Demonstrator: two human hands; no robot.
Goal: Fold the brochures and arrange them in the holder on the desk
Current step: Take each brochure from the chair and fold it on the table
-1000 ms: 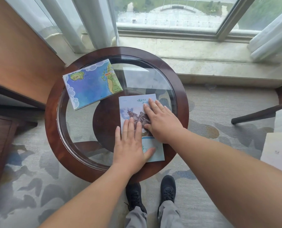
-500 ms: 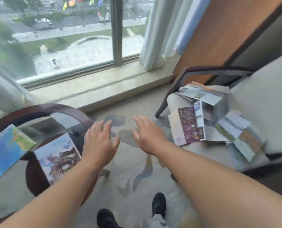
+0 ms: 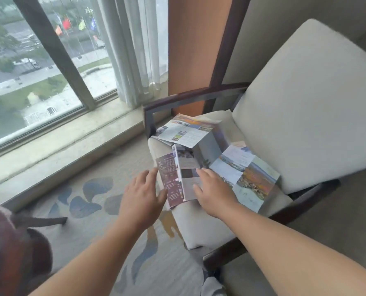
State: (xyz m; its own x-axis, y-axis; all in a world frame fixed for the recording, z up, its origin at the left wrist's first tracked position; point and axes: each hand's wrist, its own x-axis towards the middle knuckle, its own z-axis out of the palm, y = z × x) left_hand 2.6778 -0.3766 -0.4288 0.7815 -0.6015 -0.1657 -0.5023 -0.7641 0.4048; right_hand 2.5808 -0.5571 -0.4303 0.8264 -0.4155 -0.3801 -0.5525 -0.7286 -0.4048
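Cream chair (image 3: 201, 227) w/ unfolded brochures (image 3: 248, 178); left hand (image 3: 142, 194), right hand (image 3: 215, 190) spread, empty.

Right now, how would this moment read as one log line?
step: fetch unfolded brochures from chair | left hand: open, beside purple brochure | right hand: open, over brochures | grip: none yet

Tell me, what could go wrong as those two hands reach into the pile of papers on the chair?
The purple-panelled paper brochure lies at the front edge of the cream chair cushion; a nudge from the left hand might tip it onto the carpet. The unfolded colourful brochures overlap loosely, so the right hand lifting one may drag others.
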